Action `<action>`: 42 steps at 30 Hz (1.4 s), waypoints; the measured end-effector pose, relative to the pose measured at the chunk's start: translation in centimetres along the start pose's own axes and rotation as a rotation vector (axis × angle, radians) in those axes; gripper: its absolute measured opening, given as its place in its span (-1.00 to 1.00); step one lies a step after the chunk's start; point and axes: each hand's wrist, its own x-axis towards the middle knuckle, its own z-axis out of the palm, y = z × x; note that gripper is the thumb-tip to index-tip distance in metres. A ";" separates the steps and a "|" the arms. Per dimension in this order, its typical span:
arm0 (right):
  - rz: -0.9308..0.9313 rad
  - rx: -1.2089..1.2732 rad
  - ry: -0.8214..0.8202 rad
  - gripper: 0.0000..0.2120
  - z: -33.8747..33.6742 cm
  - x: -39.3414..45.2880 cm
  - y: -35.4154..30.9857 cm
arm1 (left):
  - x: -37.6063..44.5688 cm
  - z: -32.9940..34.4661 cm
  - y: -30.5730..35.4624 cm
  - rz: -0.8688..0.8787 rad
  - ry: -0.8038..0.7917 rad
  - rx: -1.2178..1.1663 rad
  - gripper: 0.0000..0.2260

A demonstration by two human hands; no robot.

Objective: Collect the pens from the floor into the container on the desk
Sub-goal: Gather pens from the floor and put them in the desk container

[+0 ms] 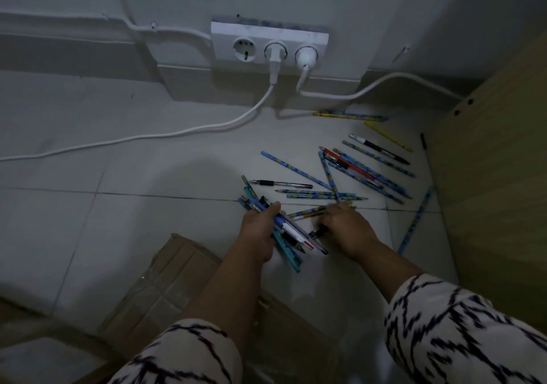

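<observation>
Light: the room is dim, so small marks on the pens are hard to read.
Hard to see: the right hand point(344, 229) is blurred. Its fingers are bent down onto the floor over a dark pen point(318, 232) and a striped pencil point(307, 213), but I cannot tell if they really pinch one.
Hidden: the lower ends of the bundle of pens point(284, 232) go under the left palm.
Cut off: both arms leave the picture at the bottom, in white sleeves point(461, 333) with black squiggles. The white cable point(142, 137) runs off the left edge.
Left hand point(260, 232): the fingers and thumb are curled tight round the bundle, which sticks out above and below the fist.
Loose pens on the floor point(364, 173): they lie scattered on the white tiles, just past the right hand and off to the right, many crossing each other. One black pen point(281, 183) lies alone above the left hand.
Far pencils point(349, 115): two lie near the wall, under the second cable.
Wooden panel point(488, 182): it stands at the right, and one blue pencil point(416, 220) lies close along its foot.
Cardboard box point(165, 283): it lies flat under the left arm.
Wall socket point(269, 43): it has three holes, with plugs in the middle and right ones.
</observation>
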 end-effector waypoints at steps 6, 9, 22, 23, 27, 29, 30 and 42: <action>-0.006 0.046 0.017 -0.73 -0.5 0.2 -0.6 | -0.4 0.1 0.0 -0.008 0.031 -0.010 -0.48; 0.082 0.422 0.192 -0.83 -1.8 0.4 -1.5 | -0.4 -0.3 -0.2 0.004 0.044 0.021 -0.66; 0.102 1.103 0.123 -0.87 -3.8 2.5 -5.9 | -0.8 -0.5 0.9 0.096 0.005 -0.039 -0.70; 0.106 1.129 0.104 -0.88 -3.9 2.7 -6.0 | -0.7 -0.7 1.0 0.099 0.023 -0.024 -0.72; 0.131 1.259 0.046 -0.94 -4.8 3.3 -6.1 | -0.5 -1.4 1.4 0.070 0.064 0.000 -0.81; 0.199 1.302 0.121 -0.93 -5.0 4.3 -6.1 | -0.3 -1.7 1.6 0.073 0.075 -0.011 -0.83; 0.226 1.224 0.188 -0.89 -4.9 4.7 -6.0 | -0.3 -1.7 1.7 0.076 0.078 -0.018 -0.85; 0.107 0.276 0.184 -0.68 -1.0 8.3 -5.6 | 0.8 -2.6 2.0 0.060 0.100 -0.125 -0.79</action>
